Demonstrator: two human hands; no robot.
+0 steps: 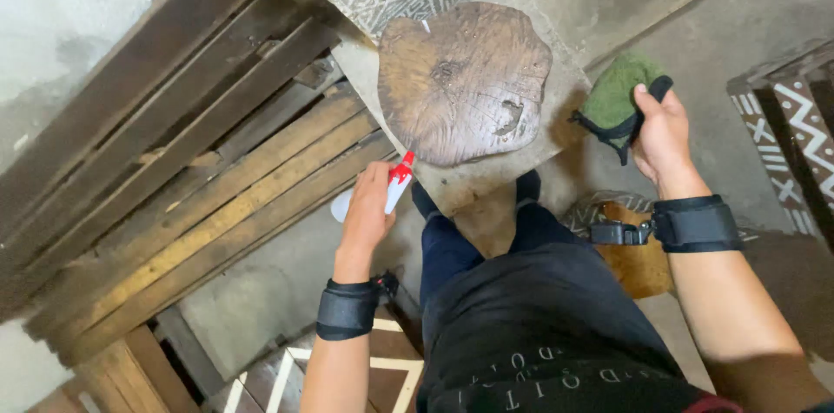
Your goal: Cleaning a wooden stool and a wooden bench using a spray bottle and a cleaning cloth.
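A grey concrete floor carries everything here. At twelve o'clock a pale slab-like surface stands on it, and a round dark wooden slice, its top wet and shiny, lies flat on that. From nine to seven o'clock a slatted wooden pallet rests on the floor, tilted.

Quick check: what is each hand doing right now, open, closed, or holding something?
Left hand: closed around a spray bottle with a red nozzle.
Right hand: closed on a green cloth.
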